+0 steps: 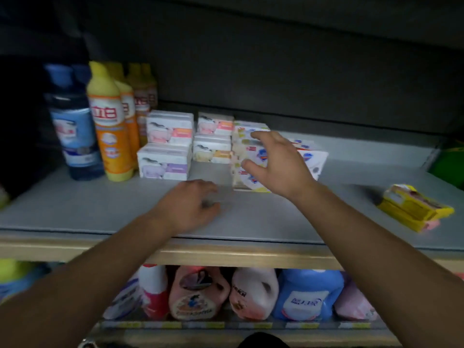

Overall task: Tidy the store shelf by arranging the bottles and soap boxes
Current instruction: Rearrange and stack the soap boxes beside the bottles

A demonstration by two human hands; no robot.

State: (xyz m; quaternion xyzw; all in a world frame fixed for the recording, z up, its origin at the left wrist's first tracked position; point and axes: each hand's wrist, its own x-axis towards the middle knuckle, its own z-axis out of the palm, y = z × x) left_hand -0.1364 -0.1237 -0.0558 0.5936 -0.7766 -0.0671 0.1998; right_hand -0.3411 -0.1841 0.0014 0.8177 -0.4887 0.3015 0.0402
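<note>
The right hand (273, 164) is spreading open over the soap boxes (253, 156): light, stiff cardboard, best pinched by the sides. The left hand (193, 204) is resting loose, holding nothing.

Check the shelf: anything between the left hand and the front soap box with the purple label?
Nothing. In the head view only bare grey shelf lies between the left hand and the purple-label soap box; they are apart.

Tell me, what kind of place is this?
It looks like a shop aisle for cleaning goods. Yellow plastic dish soap bottles stand in a row on a grey metal shelf, white cardboard soap boxes are stacked beside them, and yellow price strips line the lower shelf's edge.
</note>
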